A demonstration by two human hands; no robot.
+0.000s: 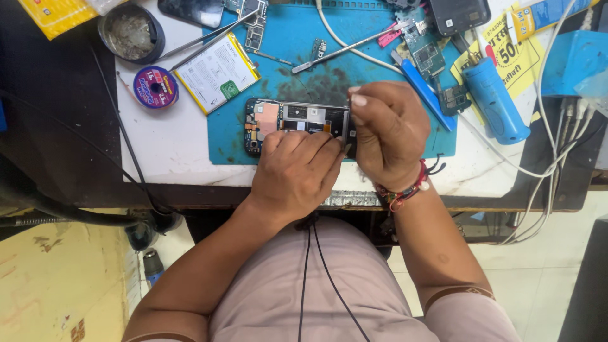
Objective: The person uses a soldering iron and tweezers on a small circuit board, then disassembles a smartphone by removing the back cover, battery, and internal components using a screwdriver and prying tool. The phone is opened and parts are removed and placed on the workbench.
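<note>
The right hand is closed around a thin metal tool and pushes its tip onto the right end of the opened phone. The left hand presses down on the phone's near edge, fingers curled over it. The phone lies flat on the blue mat, its long side running left to right. A flat battery rests far and left.

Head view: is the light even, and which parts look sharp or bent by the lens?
In the head view the light is bright and even on the blue mat, with only soft shadow under the left hand and right hand; the opened phone looks sharp; the white table edges curve toward the corners, a wide-lens bend; the floor below is paler and softer.
</note>
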